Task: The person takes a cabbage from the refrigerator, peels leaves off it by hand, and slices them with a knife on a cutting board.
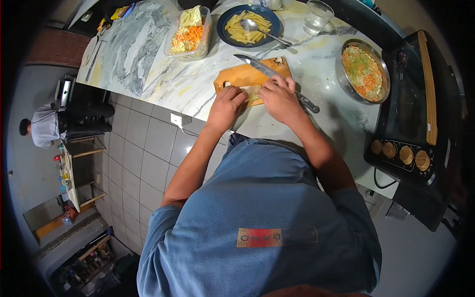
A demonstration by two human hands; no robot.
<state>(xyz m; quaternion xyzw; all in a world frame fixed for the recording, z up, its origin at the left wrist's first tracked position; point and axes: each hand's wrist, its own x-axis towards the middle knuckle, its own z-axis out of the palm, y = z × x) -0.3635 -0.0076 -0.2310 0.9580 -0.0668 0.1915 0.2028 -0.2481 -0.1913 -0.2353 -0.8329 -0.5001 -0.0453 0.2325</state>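
A wooden cutting board lies on the marble counter in front of me. My left hand is closed at its lower left part, fingertips pressed on a thin pale piece whose kind I cannot make out. From the other side, my right hand has its fingers bent around the same piece. A knife lies slantwise across the board; its middle passes beneath my right hand, and its black handle sticks out to the right. Near the board's top right corner sits a small whitish scrap.
Behind the board stand a plastic container of grated food, a dark plate of pale sticks with a spoon, and a glass. A metal pan and black oven are right. Another person stands far left.
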